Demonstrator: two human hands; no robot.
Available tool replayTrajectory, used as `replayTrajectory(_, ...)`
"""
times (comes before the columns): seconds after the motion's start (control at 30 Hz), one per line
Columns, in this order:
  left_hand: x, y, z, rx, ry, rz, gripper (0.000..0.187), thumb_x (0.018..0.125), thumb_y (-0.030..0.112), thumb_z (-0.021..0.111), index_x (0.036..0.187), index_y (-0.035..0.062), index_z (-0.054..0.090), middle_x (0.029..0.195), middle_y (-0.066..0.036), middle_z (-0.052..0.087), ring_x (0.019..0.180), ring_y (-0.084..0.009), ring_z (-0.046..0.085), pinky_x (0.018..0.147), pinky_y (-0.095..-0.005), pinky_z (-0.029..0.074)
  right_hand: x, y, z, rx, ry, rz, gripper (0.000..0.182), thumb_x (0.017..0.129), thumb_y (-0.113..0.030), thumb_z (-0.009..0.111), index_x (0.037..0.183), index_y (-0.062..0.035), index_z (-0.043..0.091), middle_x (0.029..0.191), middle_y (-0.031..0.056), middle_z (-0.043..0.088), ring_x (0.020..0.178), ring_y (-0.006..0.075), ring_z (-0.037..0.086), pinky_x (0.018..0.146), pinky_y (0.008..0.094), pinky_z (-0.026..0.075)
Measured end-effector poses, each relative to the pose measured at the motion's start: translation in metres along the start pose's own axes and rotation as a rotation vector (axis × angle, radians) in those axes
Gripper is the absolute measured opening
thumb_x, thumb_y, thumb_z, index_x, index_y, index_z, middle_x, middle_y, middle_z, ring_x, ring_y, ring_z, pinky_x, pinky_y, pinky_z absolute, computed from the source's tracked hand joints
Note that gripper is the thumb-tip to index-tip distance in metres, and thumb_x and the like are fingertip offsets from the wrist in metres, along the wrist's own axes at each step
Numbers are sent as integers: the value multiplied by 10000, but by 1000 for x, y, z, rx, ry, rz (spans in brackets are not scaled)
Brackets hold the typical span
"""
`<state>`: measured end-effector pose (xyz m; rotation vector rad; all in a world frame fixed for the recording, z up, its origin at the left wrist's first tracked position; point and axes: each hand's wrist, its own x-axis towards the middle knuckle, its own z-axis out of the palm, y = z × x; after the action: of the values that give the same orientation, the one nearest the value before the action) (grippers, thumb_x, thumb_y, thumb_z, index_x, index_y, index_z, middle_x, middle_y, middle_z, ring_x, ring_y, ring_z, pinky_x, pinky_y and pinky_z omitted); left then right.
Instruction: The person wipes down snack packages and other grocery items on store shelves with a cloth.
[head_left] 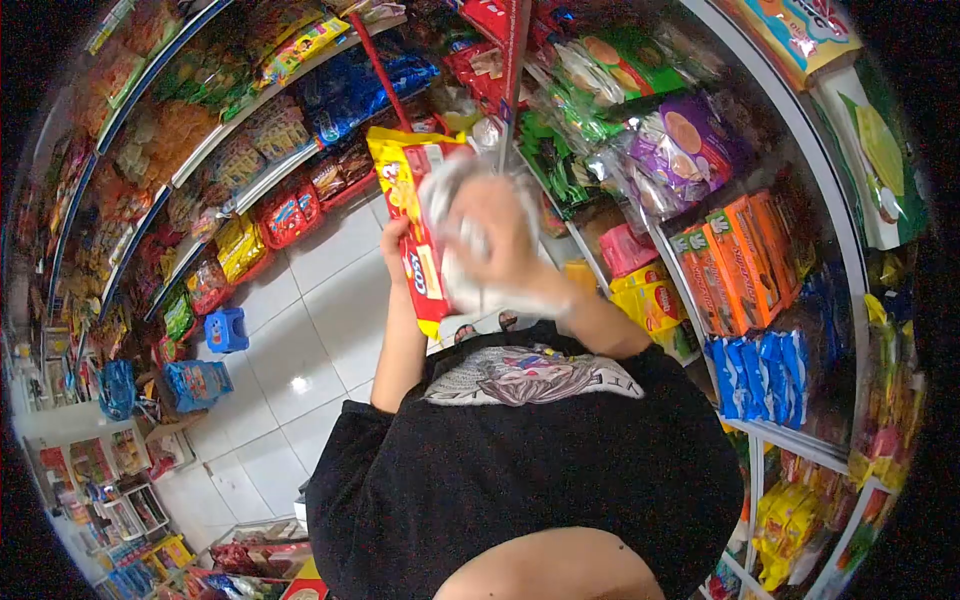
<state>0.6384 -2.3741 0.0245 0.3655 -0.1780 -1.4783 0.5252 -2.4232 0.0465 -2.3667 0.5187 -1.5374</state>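
Upright in front of me is a red and yellow snack pack (412, 220) with "Cosy" lettering. My left hand (396, 248) is closed on its left edge. A white cloth (470, 272) lies over the right side of the pack and hangs below it. My right hand (495, 225), smeared by motion, presses the cloth against the pack with bent fingers. Part of the pack's face is hidden behind the hand and cloth.
Curved shelves of bagged snacks line the left. On the right, a metal-framed case holds orange boxes (735, 262), blue packets (760, 375) and a purple bag (685, 150). A small blue stool (226, 330) stands on the white tiled floor (325, 290).
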Motion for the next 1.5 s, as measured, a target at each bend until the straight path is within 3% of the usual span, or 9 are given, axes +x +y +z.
replayTrajectory(0.17, 6, 2, -15, -153, -189, -77, 468, 678, 306, 426, 1067, 47, 389, 995, -122, 475, 901, -240, 465, 794, -361, 363, -22, -5, 0, 23, -92, -9, 268, 599, -277, 577, 761, -90, 475, 817, 69, 442, 756, 252, 427, 685, 372, 328)
replayTrajectory(0.33, 7, -9, -15, -189, -242, -88, 454, 691, 294, 421, 1070, 46, 389, 1034, -131, 459, 927, -257, 460, 813, -390, 355, 5, 33, 5, 644, 288, 820, 146, 723, -131, 489, 822, -40, 432, 748, 35, 446, 711, 120, 410, 648, 229, 332)
replayTrajectory(0.67, 6, -3, -16, -121, -120, -101, 437, 706, 276, 402, 1073, 41, 378, 1039, -144, 447, 925, -274, 453, 820, -389, 345, -40, -2, -2, 772, 170, 949, 168, 737, -115, 477, 869, -41, 406, 762, 6, 410, 711, 64, 375, 649, 194, 327)
replayTrajectory(0.87, -3, -18, -8, -109, -82, -307, 405, 683, 181, 409, 1046, 4, 383, 952, -143, 499, 817, -249, 515, 744, -367, 410, 20, 33, -34, 450, 367, 655, 149, 704, -99, 506, 821, -25, 449, 763, 27, 446, 722, 97, 426, 654, 218, 341)
replayTrajectory(0.93, -3, -20, -9, -119, -129, -379, 418, 674, 176, 410, 1056, 9, 374, 956, -142, 497, 818, -249, 515, 744, -368, 411, 30, 33, -43, 63, -24, 349, 125, 674, -77, 521, 774, -18, 476, 758, 68, 471, 719, 139, 461, 661, 234, 354)
replayTrajectory(1.13, 0, -28, -10, 290, 4, -393, 530, 615, 314, 464, 1066, 51, 377, 972, -113, 484, 845, -240, 496, 736, -373, 411, 51, 11, -60, 279, -9, 100, 135, 639, -94, 541, 718, -13, 469, 689, 67, 485, 652, 192, 484, 594, 274, 372)
replayTrajectory(1.2, -3, -30, 3, 95, 14, -425, 529, 610, 188, 429, 1094, 5, 324, 996, -150, 466, 859, -265, 491, 758, -381, 398, 44, 17, -63, 242, -74, 216, 147, 650, -126, 539, 718, -20, 464, 680, 83, 478, 649, 222, 477, 616, 291, 367)
replayTrajectory(1.4, -2, -49, 17, 266, -32, -599, 510, 584, 290, 488, 1028, 54, 400, 915, -115, 499, 800, -243, 503, 709, -362, 417, -9, 56, -103, 569, -337, 819, 234, 770, -251, 438, 847, -37, 495, 838, 11, 499, 817, 94, 436, 764, 223, 316)
replayTrajectory(1.5, 3, -61, 19, 264, -114, -645, 529, 575, 272, 481, 1046, 49, 385, 932, -121, 493, 811, -246, 502, 721, -363, 411, -4, 56, -114, 850, -212, 657, 271, 769, -282, 422, 780, -22, 499, 773, 16, 489, 766, 92, 433, 699, 212, 327)
